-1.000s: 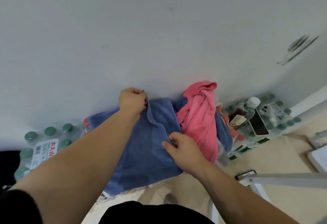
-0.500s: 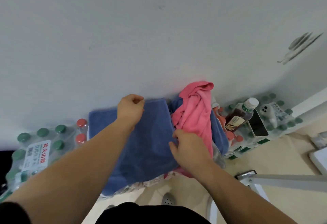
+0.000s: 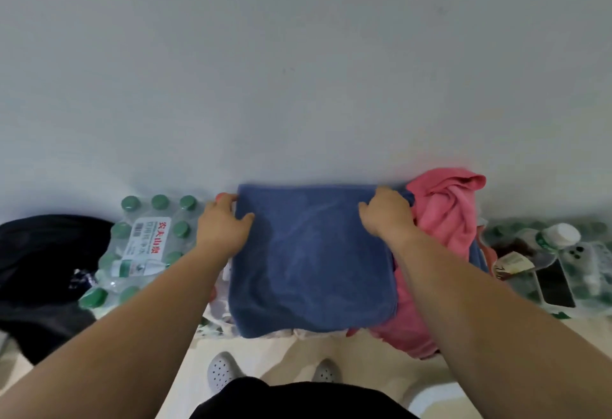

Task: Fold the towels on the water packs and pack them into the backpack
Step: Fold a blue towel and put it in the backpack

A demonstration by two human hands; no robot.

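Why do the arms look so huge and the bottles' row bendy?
Head view: the wide-angle lens stretches the forearms at the bottom and bows the row of water packs; light is soft and even, no glare on the blue towel; the far-right bottle looks smeared.

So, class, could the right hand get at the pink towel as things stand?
Probably yes: the right hand holds the blue towel directly beside the pink towel, nothing lying between them.

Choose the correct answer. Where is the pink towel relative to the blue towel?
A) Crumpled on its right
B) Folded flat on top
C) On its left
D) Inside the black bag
A: the pink towel lies bunched along the right edge of the flat blue towel.
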